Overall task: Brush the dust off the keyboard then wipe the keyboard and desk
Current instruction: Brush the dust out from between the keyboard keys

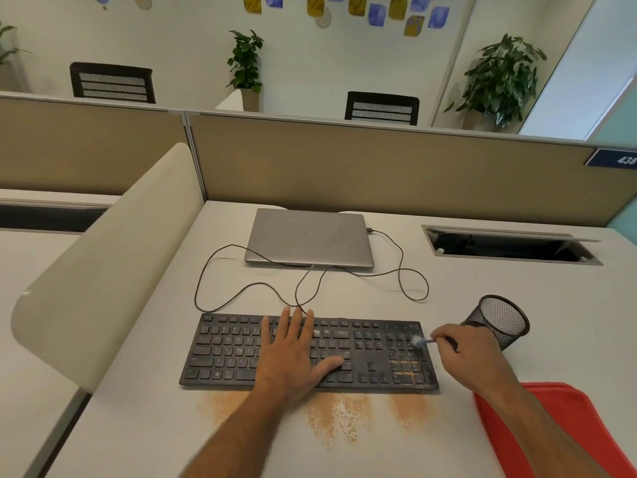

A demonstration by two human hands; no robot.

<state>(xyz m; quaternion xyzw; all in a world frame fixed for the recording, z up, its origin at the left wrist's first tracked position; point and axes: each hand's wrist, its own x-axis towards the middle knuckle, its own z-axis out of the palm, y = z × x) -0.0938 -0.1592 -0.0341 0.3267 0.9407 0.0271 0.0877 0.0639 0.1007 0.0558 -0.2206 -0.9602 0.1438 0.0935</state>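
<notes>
One keyboard (306,353) is lying on the desk (517,305); one closed laptop (308,238) is sitting behind it; one black cable (241,291) is looping between them; one mesh pen cup (499,320) is tipping at the right; one small brush (422,341) is showing at the number keys; two hands are showing, the left hand (296,357) and the right hand (465,353); three patches of orange dust (337,415) are lying along the desk's near side; one red cloth (551,426) is lying at the right; two chair backs (112,82) and three potted plants (503,79) are standing beyond the partition.
</notes>
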